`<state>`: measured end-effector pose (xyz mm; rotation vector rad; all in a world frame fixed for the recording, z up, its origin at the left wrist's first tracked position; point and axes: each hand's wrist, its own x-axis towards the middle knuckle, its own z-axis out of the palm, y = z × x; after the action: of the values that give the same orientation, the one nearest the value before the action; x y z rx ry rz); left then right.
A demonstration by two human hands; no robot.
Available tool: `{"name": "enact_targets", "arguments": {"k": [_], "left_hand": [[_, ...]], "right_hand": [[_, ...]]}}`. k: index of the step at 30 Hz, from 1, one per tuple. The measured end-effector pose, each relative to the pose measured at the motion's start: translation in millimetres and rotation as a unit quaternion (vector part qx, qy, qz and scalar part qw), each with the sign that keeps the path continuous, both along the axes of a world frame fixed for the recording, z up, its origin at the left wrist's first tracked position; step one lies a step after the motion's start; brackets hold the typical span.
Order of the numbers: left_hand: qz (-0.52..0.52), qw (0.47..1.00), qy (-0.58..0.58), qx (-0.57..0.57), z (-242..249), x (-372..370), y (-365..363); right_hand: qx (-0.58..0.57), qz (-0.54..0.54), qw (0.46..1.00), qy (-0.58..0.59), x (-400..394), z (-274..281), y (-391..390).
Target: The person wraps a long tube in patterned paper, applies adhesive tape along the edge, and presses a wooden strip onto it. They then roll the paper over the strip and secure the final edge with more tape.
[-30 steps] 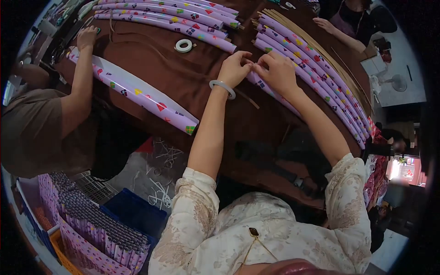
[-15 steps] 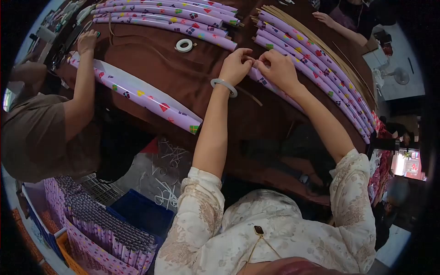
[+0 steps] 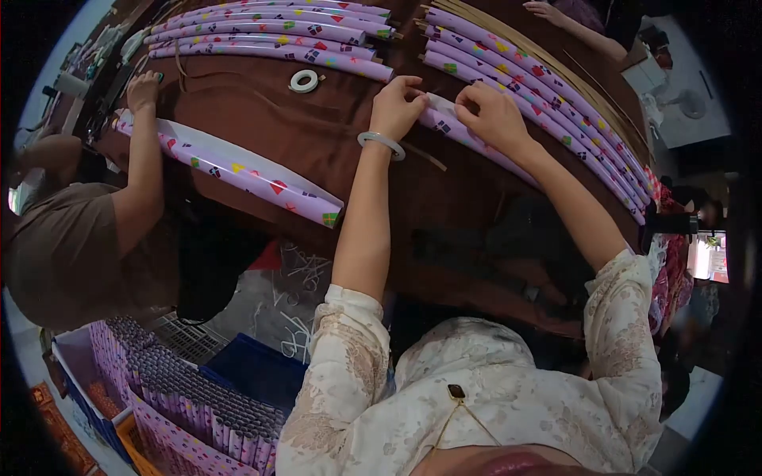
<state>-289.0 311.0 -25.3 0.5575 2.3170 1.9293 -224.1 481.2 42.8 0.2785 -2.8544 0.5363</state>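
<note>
My left hand (image 3: 397, 107), with a pale bangle (image 3: 381, 144) on its wrist, is at the far end of a purple patterned paper roll (image 3: 476, 143); its thumb and fingers are bent around that end. My right hand (image 3: 492, 115) hovers over the roll with thumb and index finger close together; whether something small is between them is too small to tell. A white strip of the paper's inner side shows between both hands. A thin brown strip (image 3: 425, 155) lies beside the roll near my left wrist.
Finished-looking purple rolls (image 3: 508, 75) lie at the right, others (image 3: 262, 36) at the upper left. A white tape ring (image 3: 303, 81) rests on the brown cloth (image 3: 262, 103). A co-worker's hand (image 3: 144, 90) is on a partly open roll (image 3: 238, 178). Bundled rolls (image 3: 198, 397) fill boxes below.
My hands have moved apart: the right one has shifted right along the roll, away from the left. More of the white inner paper shows between them. The whole view has shifted slightly.
</note>
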Motion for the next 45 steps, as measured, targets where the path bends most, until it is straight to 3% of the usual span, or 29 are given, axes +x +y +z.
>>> {"name": "enact_targets", "arguments": {"k": [14,16,19,20,23,25,26,28,34,35,38,40,41,43,45], "left_hand": [[0.053,0.998,0.026,-0.025,3,6,5],[0.064,0.997,0.036,-0.029,1,6,5],[0.071,0.997,0.017,-0.023,9,11,6],[0.069,0.997,0.018,-0.025,7,11,6],[0.065,0.997,0.033,-0.022,2,8,5],[0.076,0.992,0.086,-0.057,5,10,5],[0.071,0.992,0.083,-0.057,2,8,4],[0.052,0.992,0.089,-0.078,2,7,1],[0.114,0.962,0.219,-0.121,11,16,3],[0.133,0.950,0.259,-0.110,17,20,5],[0.228,0.863,0.440,-0.095,43,37,20],[0.145,0.850,0.492,-0.118,55,62,34],[0.053,0.878,0.470,-0.075,58,72,46],[-0.105,0.889,0.421,-0.144,67,95,69],[-0.181,0.873,0.408,-0.196,54,92,84]], "right_hand": [[-0.222,-0.085,0.963,-0.124,82,34,79],[-0.342,-0.177,0.899,-0.207,98,55,80],[-0.487,-0.205,0.827,-0.190,122,50,120],[-0.560,-0.138,0.803,-0.147,137,47,140],[-0.759,-0.024,0.643,-0.102,182,54,186],[-0.791,-0.032,0.609,-0.044,219,57,219],[-0.798,-0.118,0.591,0.027,238,59,232],[-0.769,-0.135,0.617,0.099,280,52,261],[-0.780,-0.177,0.574,0.176,357,36,270],[-0.780,-0.178,0.569,0.191,360,36,262],[-0.748,-0.166,0.628,0.133,359,25,247],[-0.789,-0.182,0.573,0.125,354,8,248],[-0.789,-0.136,0.589,0.110,354,-1,252],[-0.801,-0.123,0.575,0.110,352,-5,251],[-0.819,-0.114,0.551,0.115,346,-9,251]]}}
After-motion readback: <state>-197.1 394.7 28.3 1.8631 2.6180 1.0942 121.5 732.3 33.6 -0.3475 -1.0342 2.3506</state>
